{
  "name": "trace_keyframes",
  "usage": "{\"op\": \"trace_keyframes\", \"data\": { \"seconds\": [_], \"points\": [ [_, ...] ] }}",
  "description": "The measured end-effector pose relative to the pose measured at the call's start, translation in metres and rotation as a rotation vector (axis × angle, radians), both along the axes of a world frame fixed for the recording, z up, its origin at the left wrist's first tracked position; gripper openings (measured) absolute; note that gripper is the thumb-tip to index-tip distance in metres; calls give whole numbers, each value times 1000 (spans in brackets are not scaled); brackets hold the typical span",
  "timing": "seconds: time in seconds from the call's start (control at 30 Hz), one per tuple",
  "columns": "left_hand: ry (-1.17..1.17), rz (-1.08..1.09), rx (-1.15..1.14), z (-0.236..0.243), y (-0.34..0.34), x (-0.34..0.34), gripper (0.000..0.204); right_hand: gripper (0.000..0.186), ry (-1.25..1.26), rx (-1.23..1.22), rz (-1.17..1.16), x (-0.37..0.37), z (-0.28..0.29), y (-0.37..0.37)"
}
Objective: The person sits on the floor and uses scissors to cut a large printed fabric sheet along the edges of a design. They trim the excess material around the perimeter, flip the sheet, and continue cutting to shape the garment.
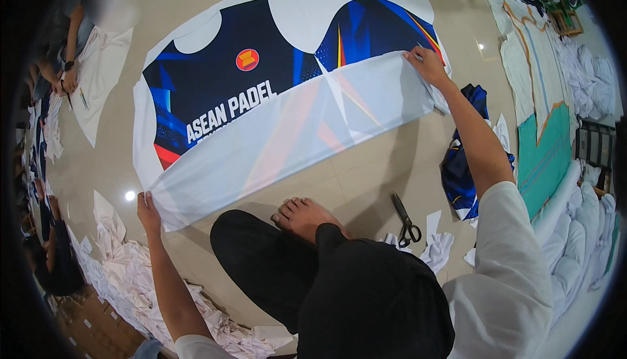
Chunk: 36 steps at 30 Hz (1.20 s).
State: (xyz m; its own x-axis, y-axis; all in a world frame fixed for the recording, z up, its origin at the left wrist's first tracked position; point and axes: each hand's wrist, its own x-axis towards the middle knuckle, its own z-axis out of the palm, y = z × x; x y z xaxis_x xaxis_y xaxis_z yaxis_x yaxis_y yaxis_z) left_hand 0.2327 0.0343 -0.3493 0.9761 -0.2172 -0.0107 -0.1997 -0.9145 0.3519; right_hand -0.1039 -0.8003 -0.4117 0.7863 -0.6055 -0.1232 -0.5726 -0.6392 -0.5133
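A wide sheet of printed jersey fabric (215,65) lies on the floor before me, dark navy with blue, red and yellow shapes and white margins. Its near part is folded over, so the pale underside (281,147) faces up and the print shows faintly through. My left hand (149,212) pinches the fold's near left corner. At the fold's far right edge, my right hand (426,65) grips the fabric between thumb and fingers. Black-handled scissors (406,220) lie on the floor to the right of my bare foot (310,218), away from both hands.
White fabric scraps (439,248) lie by the scissors, and a dark blue cloth bundle (460,170) beyond them. Crumpled white fabric (144,274) piles up at left. Green and white pattern pieces (545,156) and white rolls (568,228) line the right. Other people (62,78) sit at far left.
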Motion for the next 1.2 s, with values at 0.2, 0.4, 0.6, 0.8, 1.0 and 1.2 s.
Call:
{"op": "trace_keyframes", "data": {
  "seconds": [0.2, 0.4, 0.6, 0.8, 1.0, 1.2],
  "points": [
    [-52, 13, 21, -9, 10, 5, 39, 43, 2, -10, -3, 7, 0, 4],
    [-24, 19, 60, -16, 11, 11, 39, 44, -21, -26, -16, 6, -3, 3],
    [42, 108, 109, -13, 9, 13, 43, 42, -76, -70, -58, 4, 2, 5],
    [-436, -13, 122, -18, -44, -26, 48, 40, -273, -421, -72, -8, 19, 45],
    [-280, 57, 221, -43, -92, -97, 65, 47, -321, -299, 131, -36, 6, 126],
    [-96, 122, 324, -52, -95, -102, 66, 69, -60, -289, 203, -57, -14, 156]
  ]
}}
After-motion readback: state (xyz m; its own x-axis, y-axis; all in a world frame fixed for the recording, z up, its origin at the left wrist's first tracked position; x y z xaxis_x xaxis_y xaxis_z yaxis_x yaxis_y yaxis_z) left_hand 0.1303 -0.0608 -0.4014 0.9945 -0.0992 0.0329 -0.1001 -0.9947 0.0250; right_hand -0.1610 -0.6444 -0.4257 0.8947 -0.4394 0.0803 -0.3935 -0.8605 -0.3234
